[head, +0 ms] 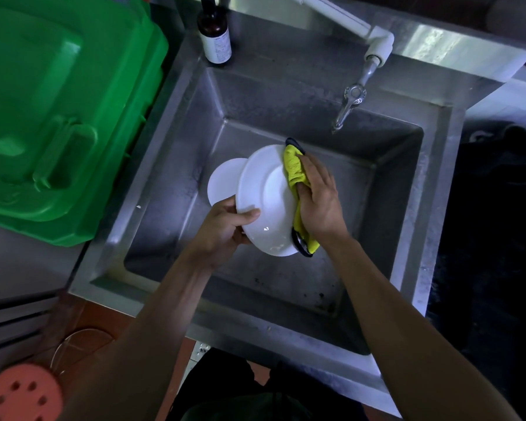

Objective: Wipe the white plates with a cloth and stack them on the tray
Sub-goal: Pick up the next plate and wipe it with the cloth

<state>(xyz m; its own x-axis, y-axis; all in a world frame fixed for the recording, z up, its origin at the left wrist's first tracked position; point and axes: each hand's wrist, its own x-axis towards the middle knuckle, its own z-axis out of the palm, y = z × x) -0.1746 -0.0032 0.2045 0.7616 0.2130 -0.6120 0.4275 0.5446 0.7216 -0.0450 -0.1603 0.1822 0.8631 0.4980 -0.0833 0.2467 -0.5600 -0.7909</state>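
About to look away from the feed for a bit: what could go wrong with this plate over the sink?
1. The left hand grips the plate only at its rim; pressure from the cloth could make it slip.
2. If dropped, it may strike the second plate lying below.

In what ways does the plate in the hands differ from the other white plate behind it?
The held plate is gripped at its edge by the left hand and wiped with the yellow cloth under the right hand; the second plate is touched by neither hand. The held plate shows almost fully; the second plate is partly hidden behind it. Both are white, round and over the sink.
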